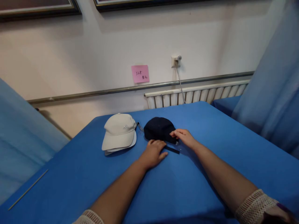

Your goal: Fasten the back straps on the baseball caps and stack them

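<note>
A dark navy cap (157,129) lies on the blue-covered table with its back edge towards me, and a black strap (172,150) sticks out from it to the right. My left hand (153,153) lies at the cap's near edge, over the inner end of the strap. Its fingers reach forward and the thumb is spread away from them. At the cap's right edge, my right hand (183,137) has its fingers bent together on the fabric; the fingertips are partly hidden. Left of the dark cap sit stacked pale caps, the top one a beige cap (119,129) with a small logo.
A thin stick (28,189) lies along the left side of the blue table (187,193). Behind the table are a radiator (198,95), a metal pipe (105,92), a plugged-in socket (176,61) and a pink note (140,74). Blue curtains (271,74) hang at both sides.
</note>
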Tool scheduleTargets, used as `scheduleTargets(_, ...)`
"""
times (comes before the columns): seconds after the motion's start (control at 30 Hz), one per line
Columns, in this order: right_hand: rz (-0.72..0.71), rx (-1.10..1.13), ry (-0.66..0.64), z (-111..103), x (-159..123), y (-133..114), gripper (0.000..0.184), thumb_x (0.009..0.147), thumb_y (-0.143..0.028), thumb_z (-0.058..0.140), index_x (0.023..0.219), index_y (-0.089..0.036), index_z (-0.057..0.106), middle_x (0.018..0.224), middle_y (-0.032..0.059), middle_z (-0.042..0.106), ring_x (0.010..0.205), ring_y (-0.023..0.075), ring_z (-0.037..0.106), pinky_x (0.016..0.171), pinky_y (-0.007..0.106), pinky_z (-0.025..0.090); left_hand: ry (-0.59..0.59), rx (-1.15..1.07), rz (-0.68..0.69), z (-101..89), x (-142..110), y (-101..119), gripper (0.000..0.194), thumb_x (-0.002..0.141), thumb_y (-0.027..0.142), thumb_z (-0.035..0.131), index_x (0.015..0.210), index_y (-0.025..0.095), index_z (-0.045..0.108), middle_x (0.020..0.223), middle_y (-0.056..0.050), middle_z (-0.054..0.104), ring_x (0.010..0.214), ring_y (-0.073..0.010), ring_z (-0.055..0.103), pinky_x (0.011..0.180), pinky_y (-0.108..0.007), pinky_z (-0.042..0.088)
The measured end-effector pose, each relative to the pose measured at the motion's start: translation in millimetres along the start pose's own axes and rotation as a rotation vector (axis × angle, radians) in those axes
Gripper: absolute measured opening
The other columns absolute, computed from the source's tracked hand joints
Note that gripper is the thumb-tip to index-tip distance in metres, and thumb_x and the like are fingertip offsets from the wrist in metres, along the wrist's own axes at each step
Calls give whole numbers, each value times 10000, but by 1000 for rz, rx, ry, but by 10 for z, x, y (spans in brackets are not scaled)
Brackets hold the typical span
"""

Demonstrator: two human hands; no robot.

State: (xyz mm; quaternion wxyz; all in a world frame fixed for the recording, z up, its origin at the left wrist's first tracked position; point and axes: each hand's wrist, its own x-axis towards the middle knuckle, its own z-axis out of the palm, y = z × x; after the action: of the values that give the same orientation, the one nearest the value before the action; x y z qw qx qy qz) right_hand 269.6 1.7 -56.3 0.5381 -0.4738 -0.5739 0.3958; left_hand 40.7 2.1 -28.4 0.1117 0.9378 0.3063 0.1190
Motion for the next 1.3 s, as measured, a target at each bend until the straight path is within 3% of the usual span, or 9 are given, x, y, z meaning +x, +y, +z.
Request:
scheduleTargets(0.07, -11, -91, 127, 13, 29, 121, 217, 793, -387, 589, 814, -225, 732, 911, 62, 738, 887, 218, 661, 853, 378, 481, 69, 24, -92, -13, 19, -207, 361, 876, 342, 583, 1210, 209, 601, 1234, -105, 646, 1161, -280, 568, 1067, -514, 313)
scheduleTargets(0.17, 9, -161, 198, 4, 44, 220, 174, 787, -312, 573, 813, -220, 718, 843, 52, 730, 821, 207, 660, 824, 374, 490, 128, -11, -134, -28, -28, -371, 331, 881, 321, 576, 1186, 201, 626, 1193, -93, 670, 1124, -258, 590, 1024, -450, 373)
scheduleTargets(0.27, -13, -189, 73, 54, 1, 216, 180, 774, -210, 519, 788, -214, 698, 780, 30, 706, 726, 173, 640, 733, 324, 495, 125, -48, -123, -22, -74, -369, 319, 868, 283, 597, 1175, 210, 638, 1165, -73, 688, 1098, -241, 601, 1014, -422, 383)
scheduleTargets(0.4, -143, -347, -89, 240, -81, 173, 206, 788, -162, 528, 895, -224, 693, 872, 22, 679, 749, 147, 616, 711, 289, 481, 69, -73, -52, 28, -76, -308, 295, 846, 224, 616, 1139, 229, 653, 1099, -49, 701, 1047, -216, 611, 993, -393, 390)
scheduleTargets(0.6, -144, -574, -162, 391, -104, 147, 177, 788, -130, 611, 935, -218, 652, 909, 21, 617, 723, 123, 571, 696, 270, 457, 76, -82, -34, 94, -37, -310, 153, 853, 242, 614, 984, 232, 692, 959, -32, 700, 950, -198, 604, 942, -373, 393)
scheduleTargets(0.77, -118, -592, -181, 371, -117, 128, 168, 751, -85, 618, 858, -212, 599, 839, -2, 596, 689, 117, 550, 655, 256, 417, 105, -162, -86, 65, -2, -287, 106, 854, 235, 593, 895, 210, 688, 871, -21, 701, 862, -185, 604, 875, -345, 410)
scheduleTargets(0.93, 19, -348, -228, 391, -129, 174, 90, 790, -202, 635, 847, -225, 570, 657, -45, 565, 582, 115, 508, 574, 252, 384, 190, -342, -176, 33, 10, -268, 124, 858, 263, 571, 852, 184, 666, 822, -17, 695, 791, -171, 614, 777, -306, 442)
scheduleTargets(1.2, 287, 437, -87, 338, -120, -13, 303, 665, -388, 819, 839, -194, 665, 756, 0, 643, 674, 119, 597, 681, 280, 489, 431, -621, -302, 13, -4, -200, 181, 851, 331, 587, 884, 168, 660, 841, -18, 692, 779, -153, 627, 742, -271, 492)
scheduleTargets(1.3, 329, 578, -91, 315, -135, -61, 306, 671, -377, 831, 869, -200, 679, 787, 3, 658, 711, 118, 625, 725, 280, 515, 457, -612, -296, 2, -22, -151, 184, 846, 341, 599, 863, 174, 675, 845, -20, 701, 791, -159, 635, 762, -279, 502)
